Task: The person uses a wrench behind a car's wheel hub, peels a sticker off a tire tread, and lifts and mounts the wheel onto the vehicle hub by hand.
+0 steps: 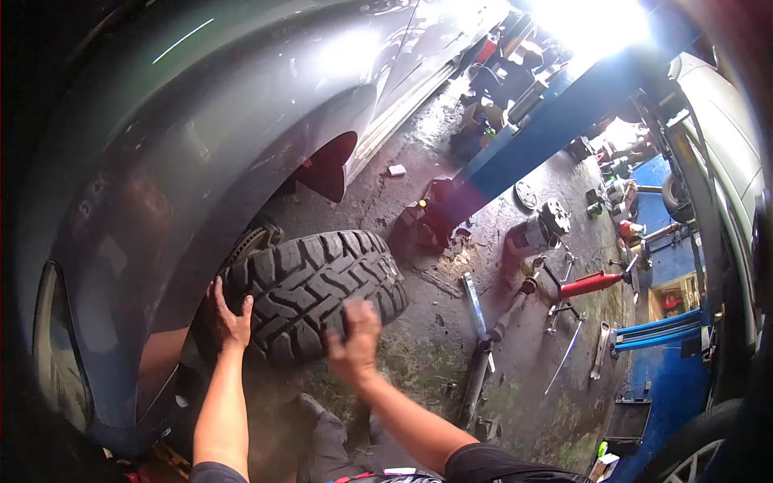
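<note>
A black tire (314, 290) with chunky tread stands beside the dark car's fender (241, 145), at the wheel arch. My left hand (230, 320) grips its near left edge, the fingers against the sidewall and the thumb apart toward the tread. Close to the tread on the near right is my right hand (356, 344), blurred by motion. Its thumb and fingers are apart, and nothing shows in it; whether it touches the rubber I cannot tell. Behind the tire, part of a brake disc (251, 241) shows. The wheel's rim is hidden.
A blue lift post (531, 137) rises beyond the tire. On the stained floor to the right lie a long metal bar (477, 306), a red jack-like tool (592, 285), a wrench (600, 350) and several other tools. Another car (721, 121) stands at the far right.
</note>
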Demonstrator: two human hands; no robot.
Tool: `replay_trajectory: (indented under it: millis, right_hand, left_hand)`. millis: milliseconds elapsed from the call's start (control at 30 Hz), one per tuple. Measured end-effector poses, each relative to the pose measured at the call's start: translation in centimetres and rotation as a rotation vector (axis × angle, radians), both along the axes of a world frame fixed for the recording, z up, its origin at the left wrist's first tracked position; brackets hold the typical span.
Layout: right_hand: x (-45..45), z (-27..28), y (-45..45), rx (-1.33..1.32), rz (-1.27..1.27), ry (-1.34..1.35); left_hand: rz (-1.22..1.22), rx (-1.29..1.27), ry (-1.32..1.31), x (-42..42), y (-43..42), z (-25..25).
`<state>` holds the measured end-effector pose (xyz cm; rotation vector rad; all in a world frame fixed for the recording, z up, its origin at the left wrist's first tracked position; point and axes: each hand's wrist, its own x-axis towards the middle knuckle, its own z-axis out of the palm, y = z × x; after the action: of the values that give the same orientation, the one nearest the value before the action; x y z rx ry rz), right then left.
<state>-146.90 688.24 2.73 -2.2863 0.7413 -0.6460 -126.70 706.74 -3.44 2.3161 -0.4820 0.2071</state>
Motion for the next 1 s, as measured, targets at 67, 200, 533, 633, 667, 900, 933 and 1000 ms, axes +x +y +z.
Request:
replay_trajectory:
  millis: [67,200,533,633,667,900,933,1000]
  right_hand:
    - [-1.5,-3.1,-4.7,-0.052,-0.285,0.006]
    - [-2.1,-10.7,-9.2,0.448,-0.866,0.066]
    - [4.3,-12.2,-10.0,0.645,-0.877,-0.010]
    - [5.6,-12.2,-11.2,0.634,-0.810,-0.015]
    - [5.8,-12.8,-11.9,0.603,-0.776,0.002]
    - [10.3,-12.9,-16.0,0.632,-0.588,-0.035]
    - [11.1,-12.3,-16.6,0.621,-0.560,0.007]
    - [13.0,-14.0,-18.5,0.592,-0.547,-0.027]
  left_hand:
    - [0.009,-0.010,-0.014,-0.1,1.5,-0.8]
    - [0.077,0.145,-0.052,-0.9,4.5,0.4]
    - [0.061,0.058,0.267,2.4,7.2,-3.0]
    - [0.104,0.068,0.122,1.4,6.6,-2.4]
    - [0.119,0.064,0.139,0.8,6.4,-2.0]
    - [0.281,0.058,0.025,-4.6,4.4,0.1]
    - [0.322,0.088,-0.011,-5.5,4.2,-0.3]
    - [0.425,0.021,0.051,-7.3,3.1,-1.1]
